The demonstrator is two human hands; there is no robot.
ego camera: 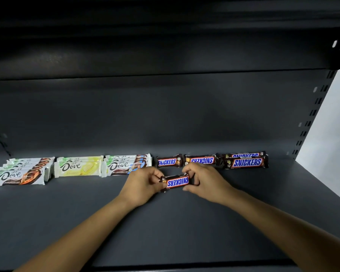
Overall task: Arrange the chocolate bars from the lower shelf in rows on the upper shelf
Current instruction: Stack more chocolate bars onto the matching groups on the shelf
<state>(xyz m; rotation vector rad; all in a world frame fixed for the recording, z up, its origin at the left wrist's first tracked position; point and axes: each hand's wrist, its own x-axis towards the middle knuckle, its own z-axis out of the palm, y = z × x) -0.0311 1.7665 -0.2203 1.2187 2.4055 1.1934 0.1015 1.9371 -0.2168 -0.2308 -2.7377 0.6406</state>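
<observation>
One upper shelf [165, 222], dark grey: three rows of Dove bars [78, 167] along the left of its back edge, then Snickers bars [210, 160] lined toward the right back corner, all judged placed. Left hand [143, 185] and right hand [206, 181] each pinch one end of a single Snickers bar [177, 181], just before that line and not yet set down. The lower shelf is out of view, so remaining stock cannot be told.

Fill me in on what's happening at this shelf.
A person is arranging chocolate bars on a dark shelf. The left hand and right hand pinch the two ends of one Snickers bar, just in front of the other Snickers bars lined up along the back. To their left, Dove bars sit in three neat stacks.
</observation>
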